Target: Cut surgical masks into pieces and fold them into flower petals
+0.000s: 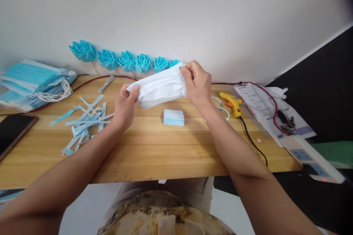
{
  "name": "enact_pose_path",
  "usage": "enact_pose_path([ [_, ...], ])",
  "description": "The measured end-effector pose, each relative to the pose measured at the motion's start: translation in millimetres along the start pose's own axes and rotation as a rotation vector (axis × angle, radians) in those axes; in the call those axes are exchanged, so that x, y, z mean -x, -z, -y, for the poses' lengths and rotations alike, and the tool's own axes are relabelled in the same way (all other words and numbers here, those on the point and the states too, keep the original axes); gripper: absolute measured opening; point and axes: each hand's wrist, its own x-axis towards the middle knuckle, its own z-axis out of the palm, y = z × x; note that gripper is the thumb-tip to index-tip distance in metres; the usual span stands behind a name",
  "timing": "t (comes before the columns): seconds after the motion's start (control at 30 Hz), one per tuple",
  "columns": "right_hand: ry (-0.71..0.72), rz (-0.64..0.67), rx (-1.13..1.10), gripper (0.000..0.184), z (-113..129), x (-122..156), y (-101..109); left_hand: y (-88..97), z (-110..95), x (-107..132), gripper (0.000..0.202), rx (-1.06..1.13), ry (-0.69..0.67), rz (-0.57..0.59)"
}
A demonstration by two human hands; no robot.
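Note:
Between my two hands a face mask is stretched out above the table, its white side toward me and no ear loops visible on it. My left hand pinches the left end between thumb and fingers. At the upper right end, my right hand is closed on the mask, thumb on top. Below it on the table lies a small stack of cut white and blue mask pieces. Left of my left hand is a loose heap of cut blue and white strips.
Blue flowers on stems lean along the wall. Packed masks with white ear loops lie at left, a phone nearer. At right are a yellow glue gun, rolls of tape, papers and a power strip with cords.

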Motion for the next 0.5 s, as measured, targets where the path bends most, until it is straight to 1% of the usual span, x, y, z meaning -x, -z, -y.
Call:
enact_pose_path([
  [0.13, 0.0, 0.041, 0.007, 0.041, 1, 6, -9, -3.8, -4, 6, 0.033, -0.09, -0.062, -0.053],
  [0.23, 0.015, 0.079, 0.022, 0.04, 1, 8, -12, -3.2, -5, 6, 0.033, -0.178, -0.106, -0.067],
  [0.4, 0.009, -0.036, 0.029, 0.045, -2, 5, -10, 3.6, -3, -3, 0.036, -0.153, -0.134, -0.086],
  [0.5, 0.003, -0.009, 0.011, 0.045, -1, 7, -12, 2.8, -2, -3, 0.034, -0.169, -0.15, -0.07],
])
